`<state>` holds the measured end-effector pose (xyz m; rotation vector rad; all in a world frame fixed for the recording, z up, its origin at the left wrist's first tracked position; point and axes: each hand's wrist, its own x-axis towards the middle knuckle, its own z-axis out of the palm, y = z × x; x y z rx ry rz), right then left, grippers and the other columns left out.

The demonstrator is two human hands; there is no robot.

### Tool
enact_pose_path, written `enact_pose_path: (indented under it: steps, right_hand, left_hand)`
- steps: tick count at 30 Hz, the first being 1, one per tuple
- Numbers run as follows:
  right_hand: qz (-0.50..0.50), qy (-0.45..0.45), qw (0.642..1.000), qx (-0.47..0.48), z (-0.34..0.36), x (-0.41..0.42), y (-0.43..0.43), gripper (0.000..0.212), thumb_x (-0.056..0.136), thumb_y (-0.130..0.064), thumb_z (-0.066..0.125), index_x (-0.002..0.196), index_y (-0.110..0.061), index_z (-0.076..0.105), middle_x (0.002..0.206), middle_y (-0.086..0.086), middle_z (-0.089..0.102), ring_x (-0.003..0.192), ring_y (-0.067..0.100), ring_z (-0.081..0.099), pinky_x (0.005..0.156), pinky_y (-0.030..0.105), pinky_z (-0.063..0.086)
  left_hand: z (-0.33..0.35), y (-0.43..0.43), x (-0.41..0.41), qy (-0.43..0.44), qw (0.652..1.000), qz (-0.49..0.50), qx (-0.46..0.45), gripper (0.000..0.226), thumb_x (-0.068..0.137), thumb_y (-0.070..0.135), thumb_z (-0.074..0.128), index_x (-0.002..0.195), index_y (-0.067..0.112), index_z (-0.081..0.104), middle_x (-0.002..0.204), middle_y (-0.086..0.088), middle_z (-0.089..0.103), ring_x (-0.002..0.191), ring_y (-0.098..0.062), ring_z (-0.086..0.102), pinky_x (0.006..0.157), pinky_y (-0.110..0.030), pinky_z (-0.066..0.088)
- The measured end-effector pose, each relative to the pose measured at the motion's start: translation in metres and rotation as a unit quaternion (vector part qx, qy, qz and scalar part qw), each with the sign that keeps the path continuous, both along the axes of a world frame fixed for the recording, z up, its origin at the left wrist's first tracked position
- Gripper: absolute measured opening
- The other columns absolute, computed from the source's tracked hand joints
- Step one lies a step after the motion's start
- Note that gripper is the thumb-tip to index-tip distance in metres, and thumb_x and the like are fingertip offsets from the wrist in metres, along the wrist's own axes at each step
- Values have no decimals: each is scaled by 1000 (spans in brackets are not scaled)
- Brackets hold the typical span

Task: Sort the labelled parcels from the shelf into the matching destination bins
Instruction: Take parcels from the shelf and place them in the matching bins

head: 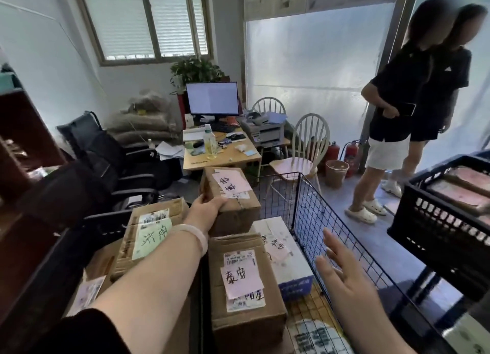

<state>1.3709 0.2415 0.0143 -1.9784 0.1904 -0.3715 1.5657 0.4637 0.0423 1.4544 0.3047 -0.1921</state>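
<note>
My left hand (205, 207) grips the near left corner of a brown cardboard parcel (233, 207) with a pink handwritten label, held over the wire-mesh bin (313, 215). Inside that bin lie a larger brown parcel (246, 284) with a pink label and a white parcel (281, 247) with blue edging. My right hand (342, 268) hovers with straight fingers above the bin's right mesh wall, holding nothing. To the left, another bin holds a brown parcel (148, 229) with a green label.
A black plastic crate (440, 221) with flat packets stands at the right. Two people (413, 109) stand by the doorway at the back right. A desk (222, 154) with a monitor, black office chairs (114, 152), white wooden chairs and fire extinguishers fill the room behind.
</note>
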Motion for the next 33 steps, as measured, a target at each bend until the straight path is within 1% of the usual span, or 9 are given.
enact_pose_path:
  steps: [4,10,12,14,18,22,24,26,33]
  right_hand:
    - [5,22,1000,8,-9,20,3,45,81,-66,46,119,-80,27,145,-22,39,128,8,44,101,42,44]
    - [-7,21,1000,21,-7,37,3,45,77,-64,48,116,-80,32,139,-26,43,125,4,46,79,17,39]
    - [-4,29,999,25,-7,40,4,44,78,-61,48,118,-74,35,138,-20,44,119,1,50,77,15,43]
    - [4,29,998,48,-5,43,6,45,80,-53,52,120,-68,36,132,-14,47,101,-10,57,59,7,47]
    - [12,36,998,42,-4,43,5,47,78,-53,54,120,-66,36,127,-21,45,91,-16,56,52,2,45]
    - [2,56,997,-58,-6,42,-2,53,81,-58,55,126,-67,29,139,-24,39,116,-6,42,65,6,41]
    - [10,75,988,-135,-7,39,-3,63,87,-54,59,135,-61,19,148,-23,30,130,-1,32,88,13,43]
    - [13,100,976,-191,-5,35,2,75,86,-57,60,145,-53,13,154,-22,20,140,1,20,112,33,31]
    - [-66,138,931,-330,9,-6,22,85,87,-67,49,153,-44,0,162,-15,-2,148,6,-5,113,27,-4]
  left_hand:
    - [-19,-3,37,12,998,-11,67,87,56,47,70,138,24,51,119,-13,68,104,-40,66,95,-54,52]
    - [-16,-14,40,35,961,-46,270,71,94,39,56,155,18,26,149,-16,43,133,-39,44,113,-47,33]
    - [-17,-19,36,45,943,-69,321,75,97,34,55,158,20,13,153,-17,34,138,-38,38,115,-42,30]
    - [-20,-23,34,50,927,-81,363,79,98,24,53,159,24,2,155,-17,27,138,-37,36,112,-42,30]
    - [-27,-20,31,12,893,-118,435,80,96,16,47,157,30,-2,161,-12,8,137,-36,34,114,-42,31]
    - [-36,-17,20,-93,832,-177,518,78,97,36,51,158,29,2,166,-9,-6,152,-30,1,123,-44,11]
    - [-38,-19,11,-164,799,-199,543,76,97,44,49,158,30,5,166,-6,-1,152,-26,-2,122,-43,5]
    - [-38,-23,-2,-222,763,-221,565,75,96,53,46,157,30,9,166,-2,6,152,-23,1,122,-42,3]
    - [-26,-42,-60,-378,670,-285,572,76,91,66,42,155,42,9,165,6,11,152,-18,4,123,-46,5]
